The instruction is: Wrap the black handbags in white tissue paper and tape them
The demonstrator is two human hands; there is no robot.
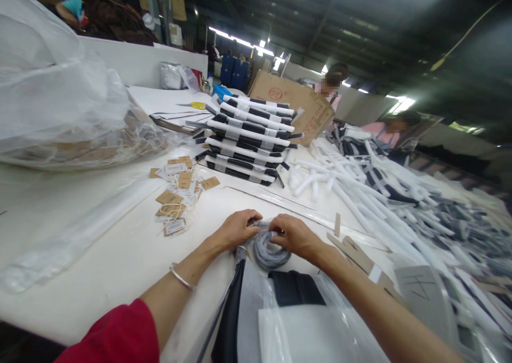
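Note:
My left hand (236, 229) and my right hand (294, 236) meet near the table's front edge, both with fingers curled around a grey coiled strap (270, 252). The coil lies on a clear plastic bag (316, 325) that holds a dark item (296, 289). A black strap (230, 309) runs from the coil down toward me. A silver bracelet (181, 277) circles my left wrist, and a red sleeve (116, 336) covers that arm near the bottom.
Brown paper tags (178, 192) lie scattered left of my hands. A stack of black-and-white wrapped pieces (248, 139) stands behind, with a cardboard box (292, 104) beyond. White and grey straps (400, 203) pile on the right. A large plastic bag (60, 101) fills the left. Two people work at the far right.

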